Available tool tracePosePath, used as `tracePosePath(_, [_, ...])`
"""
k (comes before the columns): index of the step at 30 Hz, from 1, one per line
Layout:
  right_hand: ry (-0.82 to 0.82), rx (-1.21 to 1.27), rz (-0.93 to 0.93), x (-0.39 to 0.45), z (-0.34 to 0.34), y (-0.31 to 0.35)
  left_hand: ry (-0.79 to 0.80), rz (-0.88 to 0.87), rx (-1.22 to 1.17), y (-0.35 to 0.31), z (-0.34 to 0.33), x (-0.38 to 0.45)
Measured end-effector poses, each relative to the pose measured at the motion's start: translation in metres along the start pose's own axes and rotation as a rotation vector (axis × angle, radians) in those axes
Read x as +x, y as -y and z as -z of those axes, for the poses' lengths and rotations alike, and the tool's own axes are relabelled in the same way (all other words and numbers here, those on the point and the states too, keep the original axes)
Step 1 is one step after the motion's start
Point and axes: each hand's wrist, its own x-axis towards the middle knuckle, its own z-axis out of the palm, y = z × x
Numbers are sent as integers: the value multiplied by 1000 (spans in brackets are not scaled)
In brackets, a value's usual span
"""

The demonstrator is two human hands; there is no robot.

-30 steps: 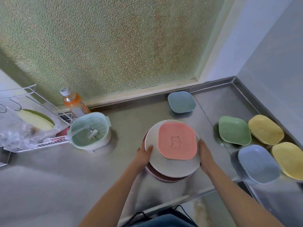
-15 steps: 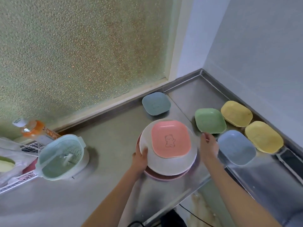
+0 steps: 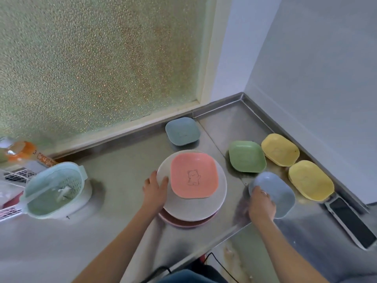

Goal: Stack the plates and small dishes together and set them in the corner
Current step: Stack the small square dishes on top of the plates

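Observation:
A pink small dish [image 3: 193, 174] with a bear drawing lies on a grey round plate [image 3: 221, 193], which rests on a pink plate [image 3: 187, 222]. My left hand [image 3: 155, 189] holds the left rim of the grey plate. My right hand [image 3: 261, 203] grips the near edge of a light blue small dish [image 3: 279, 193] on the steel counter. A green dish [image 3: 246, 156], two yellow dishes [image 3: 280, 149] [image 3: 311, 179] and a grey-blue dish [image 3: 182, 130] lie apart around the stack.
The counter's back right corner [image 3: 241, 97] meets the white walls. A phone [image 3: 350, 218] lies at the right by the wall. A mint strainer bowl [image 3: 55, 189], an orange bottle [image 3: 24, 152] and a wire rack [image 3: 12, 176] stand at the left. The counter's front edge [image 3: 224, 237] is near.
My right hand left the stack's right rim, moved right and took hold of the light blue dish. The view turned toward the corner. My left hand stayed on the grey plate.

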Motion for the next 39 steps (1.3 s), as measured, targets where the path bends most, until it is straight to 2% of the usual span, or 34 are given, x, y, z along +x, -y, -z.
tracePosePath(2, [100,2,-58,2,4,0,-15,-13,-19,-7,-4,-6])
tracePosePath(4, [62,78,-63,-3,3,0,-51,-3,-23,-8,-8,-12])
tracePosePath(6, [-168,152,41,-17,0,-3,-128,-25,-15,-9,-8,-19])
tracePosePath(8, [-360,300,165,-36,1,-3,-242,-133,-48,-12,-6,-27])
tracePosePath(10, [-518,402,327,-47,0,-1,-389,-289,-102,-21,-3,-36])
tracePosePath(12, [-636,441,527,-47,6,4,-453,-378,-136,-34,0,-42])
tracePosePath(14, [-638,482,771,-46,18,14,-394,-375,-219,-50,3,-40])
tracePosePath(16, [-517,476,942,-44,30,25,-285,-287,-417,-62,5,-32])
tracePosePath(17, [-380,467,973,-45,38,29,-242,-246,-461,-66,4,-29])
tracePosePath(19, [-266,321,1043,-41,38,37,-186,-245,-247,-67,0,-27])
tracePosePath(21, [-189,413,1083,-34,40,42,-181,-346,51,-60,-8,-28])
tracePosePath(23, [-371,444,1138,-24,30,43,-156,-392,116,-53,-14,-27])
tracePosePath(30, [-292,451,1014,-14,20,46,-109,-446,325,-43,-22,-2])
tracePosePath(34, [-189,548,988,-16,16,43,-146,-431,301,-42,-27,-4])
tracePosePath(36, [-132,671,869,-12,24,38,-145,-423,267,-41,-26,-6])
tracePosePath(39, [-190,736,551,24,30,24,-133,-393,245,-37,-23,-6])
